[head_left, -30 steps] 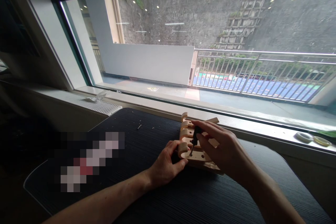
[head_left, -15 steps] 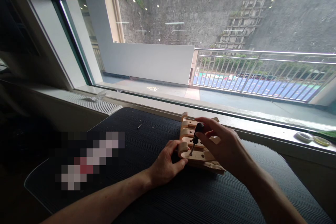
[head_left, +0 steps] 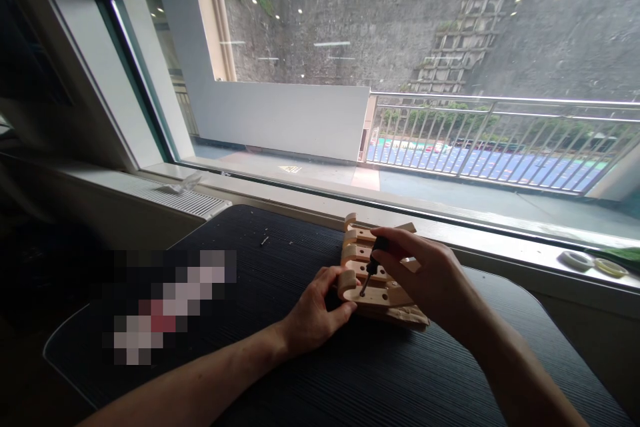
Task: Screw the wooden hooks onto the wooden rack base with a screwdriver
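A light wooden rack with several curved hooks [head_left: 373,295] lies near the far side of the dark table [head_left: 280,387]. My left hand [head_left: 316,310] grips its near left corner, thumb along the front edge and fingers behind the nearest hook. In my right hand [head_left: 417,260] is a black-handled screwdriver [head_left: 371,268], pinched between thumb and fingers. It tilts slightly, and its tip meets the nearest hooked piece at the left hole. Another dark hole shows to the right of it. What lies under the rack looks like brown, ragged-edged material [head_left: 407,317].
A small screw-like metal piece [head_left: 265,240] and crumbs lie on the table's far left part. Rolls of tape [head_left: 577,260] sit on the windowsill at right. A clear plastic bag [head_left: 186,183] rests on the vent at left. A blurred-out patch [head_left: 170,307] covers the table's left.
My right hand has turned slightly around the screwdriver handle. The screwdriver tip stays at the same hole, and my left hand keeps its hold on the rack.
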### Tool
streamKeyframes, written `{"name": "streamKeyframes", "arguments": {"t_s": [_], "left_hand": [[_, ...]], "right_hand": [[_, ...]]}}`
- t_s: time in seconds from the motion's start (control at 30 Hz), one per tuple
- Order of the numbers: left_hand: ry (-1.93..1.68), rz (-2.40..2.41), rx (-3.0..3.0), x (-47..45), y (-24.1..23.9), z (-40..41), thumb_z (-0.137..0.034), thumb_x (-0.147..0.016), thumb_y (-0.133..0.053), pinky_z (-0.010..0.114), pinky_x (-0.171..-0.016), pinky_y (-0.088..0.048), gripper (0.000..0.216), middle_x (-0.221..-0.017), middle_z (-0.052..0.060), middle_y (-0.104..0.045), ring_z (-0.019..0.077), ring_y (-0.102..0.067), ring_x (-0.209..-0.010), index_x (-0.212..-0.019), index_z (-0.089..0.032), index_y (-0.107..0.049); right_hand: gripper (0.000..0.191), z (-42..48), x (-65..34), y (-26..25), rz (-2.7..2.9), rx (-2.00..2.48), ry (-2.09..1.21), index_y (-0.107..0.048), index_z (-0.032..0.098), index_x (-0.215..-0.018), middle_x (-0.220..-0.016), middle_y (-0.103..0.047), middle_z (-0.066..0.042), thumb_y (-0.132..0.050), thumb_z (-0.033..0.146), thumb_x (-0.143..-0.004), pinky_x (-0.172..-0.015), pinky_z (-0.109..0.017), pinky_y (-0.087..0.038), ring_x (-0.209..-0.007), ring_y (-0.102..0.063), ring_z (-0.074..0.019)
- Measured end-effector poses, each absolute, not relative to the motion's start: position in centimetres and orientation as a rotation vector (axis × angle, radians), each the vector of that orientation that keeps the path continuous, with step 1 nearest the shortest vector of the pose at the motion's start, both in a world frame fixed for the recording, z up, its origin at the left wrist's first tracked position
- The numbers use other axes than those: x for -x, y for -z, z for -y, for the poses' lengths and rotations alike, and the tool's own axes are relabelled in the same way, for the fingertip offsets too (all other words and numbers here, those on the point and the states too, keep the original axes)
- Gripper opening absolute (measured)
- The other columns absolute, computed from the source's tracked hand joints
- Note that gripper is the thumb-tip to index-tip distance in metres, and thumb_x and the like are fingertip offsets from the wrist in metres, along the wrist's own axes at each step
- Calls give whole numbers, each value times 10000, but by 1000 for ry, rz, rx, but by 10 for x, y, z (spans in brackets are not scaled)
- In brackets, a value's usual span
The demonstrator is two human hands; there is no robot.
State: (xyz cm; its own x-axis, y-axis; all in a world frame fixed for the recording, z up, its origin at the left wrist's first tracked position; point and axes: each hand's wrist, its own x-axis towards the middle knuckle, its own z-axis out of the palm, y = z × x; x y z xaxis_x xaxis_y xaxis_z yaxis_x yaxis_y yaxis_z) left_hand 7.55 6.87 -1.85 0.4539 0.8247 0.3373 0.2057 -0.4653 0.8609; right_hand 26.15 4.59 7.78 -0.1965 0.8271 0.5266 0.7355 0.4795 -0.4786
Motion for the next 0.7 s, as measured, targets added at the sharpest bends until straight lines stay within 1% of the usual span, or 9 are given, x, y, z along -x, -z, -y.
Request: {"name": "streamKeyframes", "arguments": {"t_s": [0.07,0.2,0.27,0.37,0.57,0.7], "left_hand": [[-1013,-855,-1928,-76,19,-69,-120,-750,-594,294,-933,-410,314,-1067,57,-565,188,-534,-1020,-1054,-184,-552],[-1006,-860,-1926,-75,21,-69,-123,-752,-594,293,-926,-411,309,-1075,54,-564,188,-535,-1019,-1050,-190,-549],[-1007,-860,-1926,-75,22,-70,-127,-754,-595,292,-921,-414,298,-1070,52,-563,187,-537,-1012,-1042,-191,-550],[-1004,-863,-1922,-75,21,-70,-131,-756,-596,289,-912,-417,295,-1069,49,-563,185,-538,-1007,-1041,-194,-549],[-998,-864,-1932,-75,18,-69,-124,-751,-597,285,-917,-414,292,-1061,47,-565,182,-535,-1010,-1032,-192,-557],[-1016,-867,-1932,-75,19,-69,-125,-747,-599,286,-922,-417,299,-1048,49,-569,181,-540,-1000,-1037,-188,-562]], "right_hand": [[250,-45,-261,-78,1961,1292,-161,-615,270,-1083,-853,-657,24,-580,320,-840,-679,-243,-457,-729,-598,-113],[254,-42,-260,-81,2002,1184,-246,-605,252,-1116,-1043,-609,-6,-522,280,-878,-737,-246,-464,-823,-592,-112],[248,-42,-260,-83,1999,1141,-291,-606,248,-1113,-1091,-586,-11,-506,262,-887,-768,-248,-463,-877,-585,-118],[227,-42,-260,-84,1972,1129,-339,-621,250,-1082,-1069,-591,-8,-527,268,-876,-752,-248,-470,-872,-584,-124],[192,-44,-257,-82,1901,1162,-344,-645,240,-1014,-975,-609,-6,-566,297,-849,-679,-242,-475,-732,-577,-103],[194,-46,-259,-86,1924,1232,-283,-649,232,-979,-906,-635,-14,-567,335,-837,-662,-262,-479,-729,-588,-129]]}}
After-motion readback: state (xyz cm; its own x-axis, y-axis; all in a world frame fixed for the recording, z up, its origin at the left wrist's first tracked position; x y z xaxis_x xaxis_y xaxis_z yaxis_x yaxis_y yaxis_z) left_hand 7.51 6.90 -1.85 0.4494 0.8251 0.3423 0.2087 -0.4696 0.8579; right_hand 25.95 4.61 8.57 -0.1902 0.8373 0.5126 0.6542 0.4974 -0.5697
